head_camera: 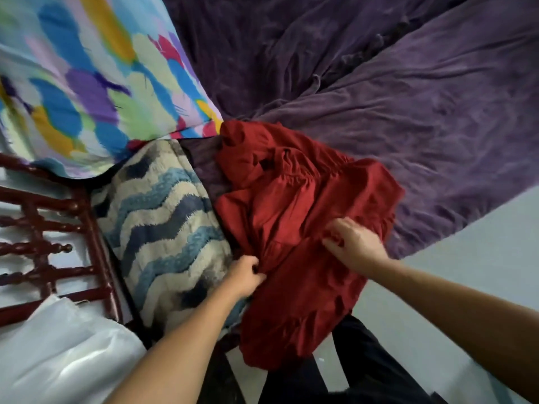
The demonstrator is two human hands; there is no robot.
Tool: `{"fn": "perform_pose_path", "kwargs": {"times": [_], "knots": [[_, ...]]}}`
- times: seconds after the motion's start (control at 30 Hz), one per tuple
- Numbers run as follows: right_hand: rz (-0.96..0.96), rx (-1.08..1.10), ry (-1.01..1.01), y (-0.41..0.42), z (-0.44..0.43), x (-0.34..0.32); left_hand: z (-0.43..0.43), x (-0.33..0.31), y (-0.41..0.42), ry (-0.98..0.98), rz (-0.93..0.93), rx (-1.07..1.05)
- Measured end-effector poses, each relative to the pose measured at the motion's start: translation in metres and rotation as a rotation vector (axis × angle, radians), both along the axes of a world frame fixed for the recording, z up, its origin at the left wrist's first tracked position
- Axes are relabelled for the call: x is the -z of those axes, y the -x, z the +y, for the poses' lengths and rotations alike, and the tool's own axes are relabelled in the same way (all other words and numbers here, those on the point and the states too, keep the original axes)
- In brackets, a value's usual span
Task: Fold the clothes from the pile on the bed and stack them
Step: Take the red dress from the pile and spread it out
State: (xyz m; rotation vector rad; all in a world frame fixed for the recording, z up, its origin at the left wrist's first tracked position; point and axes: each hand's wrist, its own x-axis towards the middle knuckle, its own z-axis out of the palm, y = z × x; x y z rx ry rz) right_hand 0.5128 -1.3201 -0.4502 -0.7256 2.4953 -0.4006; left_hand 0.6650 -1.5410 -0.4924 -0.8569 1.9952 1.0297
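- Garment, red (pixel 294 217), crumpled at near edge of bed (pixel 437 126), lower part hanging over edge toward floor (pixel 472 252).
- Left hand (pixel 243 277) clamped on garment's left edge, fingers curled tight around a pinch of red cloth.
- Right hand (pixel 354 246) on top of garment near its right side, fingers bent and pinching a fold; thumb partly buried in cloth.
- Both forearms bare, reaching in from bottom of view, well apart.
- Purple bedspread (pixel 379 68) wrinkled across bed, spreading up and right from garment.
- Pillow with blue, navy and cream wavy pattern (pixel 163 217) just left of garment, touching left hand's side.
- Multicoloured sheet (pixel 87 83) with blue, yellow, green and purple patches above pillow, in upper left.
- Dark red wooden headboard with turned spindles (pixel 52 252) at far left.
- White fabric (pixel 58 354) in lower left corner.
- Dark trousers (pixel 350 374) below hanging garment.
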Motion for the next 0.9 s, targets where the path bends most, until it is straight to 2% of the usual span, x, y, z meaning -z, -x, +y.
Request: {"fn": "perform_pose_path", "kwargs": {"times": [0.07, 0.13, 0.17, 0.27, 0.33, 0.43, 0.53, 0.63, 0.7, 0.77, 0.87, 0.9], "knots": [[-0.218, -0.191, -0.113, -0.037, 0.000, 0.006, -0.004, -0.005, 0.011, 0.083, 0.068, -0.075], [-0.207, -0.350, -0.248, -0.052, 0.002, 0.016, -0.016, -0.020, 0.028, 0.102, 0.182, -0.228], [-0.155, -0.340, -0.249, -0.049, 0.001, 0.020, -0.023, -0.028, 0.038, 0.096, 0.251, -0.331], [-0.045, 0.009, -0.121, -0.002, 0.000, 0.021, -0.036, -0.057, 0.063, 0.010, 0.406, -0.620], [0.017, 0.309, -0.018, 0.053, 0.006, 0.008, -0.036, -0.067, 0.070, -0.132, 0.367, -0.671], [0.069, 0.641, 0.048, 0.131, 0.028, -0.018, -0.019, -0.066, 0.066, -0.205, 0.181, -0.520], [0.059, 0.788, -0.051, 0.168, 0.061, -0.028, 0.014, -0.047, 0.053, -0.190, 0.062, -0.386], [0.127, 0.651, -0.101, 0.151, 0.075, -0.028, 0.037, -0.023, 0.043, -0.145, 0.031, -0.269], [0.199, 0.456, 0.017, 0.113, 0.071, -0.019, 0.042, -0.014, 0.043, -0.063, 0.043, -0.220], [0.134, 0.227, 0.060, 0.065, 0.060, -0.007, 0.041, -0.010, 0.048, -0.001, 0.074, -0.199], [-0.082, -0.072, -0.219, 0.005, 0.053, 0.019, 0.041, -0.011, 0.057, 0.058, 0.115, -0.117], [-0.109, -0.066, -0.286, -0.002, 0.058, 0.028, 0.043, -0.013, 0.060, 0.076, 0.120, -0.067]]}}
